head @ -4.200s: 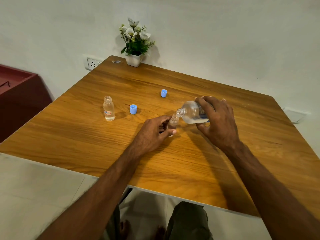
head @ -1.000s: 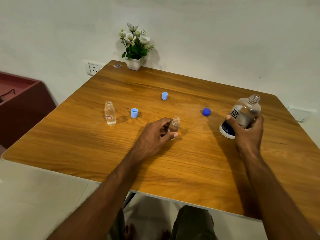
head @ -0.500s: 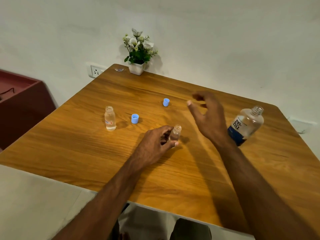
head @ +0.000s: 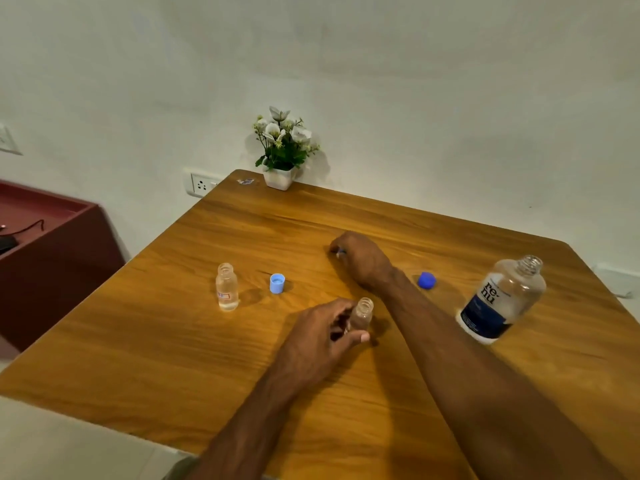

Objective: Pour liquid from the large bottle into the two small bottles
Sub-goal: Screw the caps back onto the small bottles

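Note:
The large clear bottle (head: 502, 299) with a dark blue label stands uncapped at the right of the wooden table (head: 166, 348), and no hand touches it. My left hand (head: 318, 344) grips a small open bottle (head: 362, 312) upright at the table's middle. My right hand (head: 363, 258) is further back, its fingers curled over a light blue cap (head: 341, 251), of which only a sliver shows. A second small bottle (head: 227, 287), open and holding clear liquid, stands to the left. Beside it lies another light blue cap (head: 277, 283).
A dark blue cap (head: 427, 280) lies between my right forearm and the large bottle. A white pot of flowers (head: 281, 152) stands at the table's far corner. A dark red cabinet (head: 52, 258) is at the left, and a wall socket (head: 200, 184) is behind the table.
My right hand set the large bottle down upright at the right, let go, and moved left and back onto the far light blue cap. My left hand kept hold of the small bottle.

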